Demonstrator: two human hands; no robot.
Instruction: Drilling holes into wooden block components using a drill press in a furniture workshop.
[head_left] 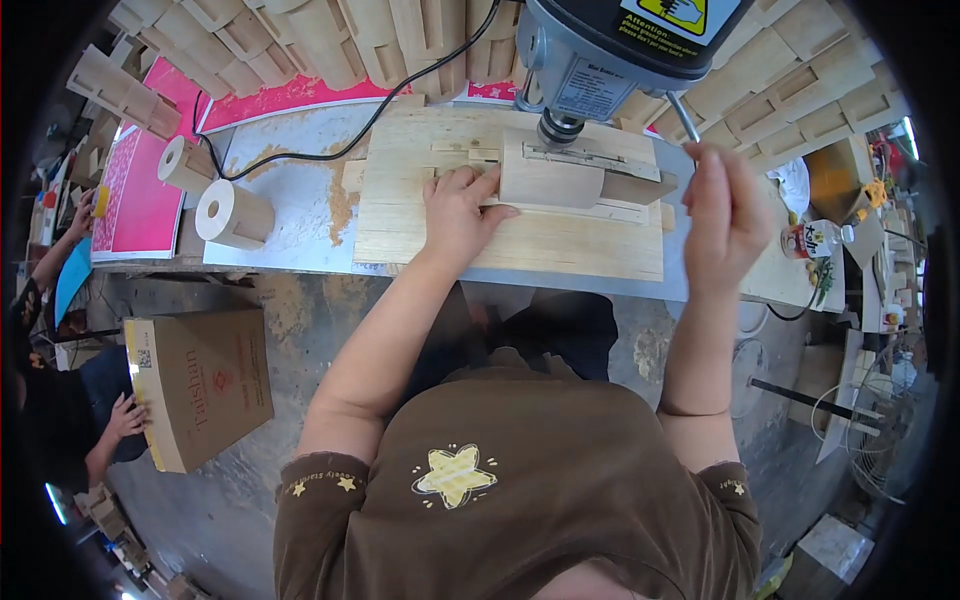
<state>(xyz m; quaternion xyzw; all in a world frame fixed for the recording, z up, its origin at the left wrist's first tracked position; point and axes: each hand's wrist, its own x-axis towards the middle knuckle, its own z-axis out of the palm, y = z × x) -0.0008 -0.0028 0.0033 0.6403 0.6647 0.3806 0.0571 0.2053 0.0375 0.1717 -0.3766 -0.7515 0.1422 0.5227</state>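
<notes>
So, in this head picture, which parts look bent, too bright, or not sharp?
Head view: the workbench edge curves from fisheye distortion and the corners go black; daylight glares at the right rim; the right hand on the drill lever is slightly soft, the left hand on the wooden block sharper.

Brown cardboard box (200, 385) with yellow edge, on floor, near left. Yellow-and-black warning label (672, 14) and grey rating plate (592, 88) on drill head, far centre.
</notes>
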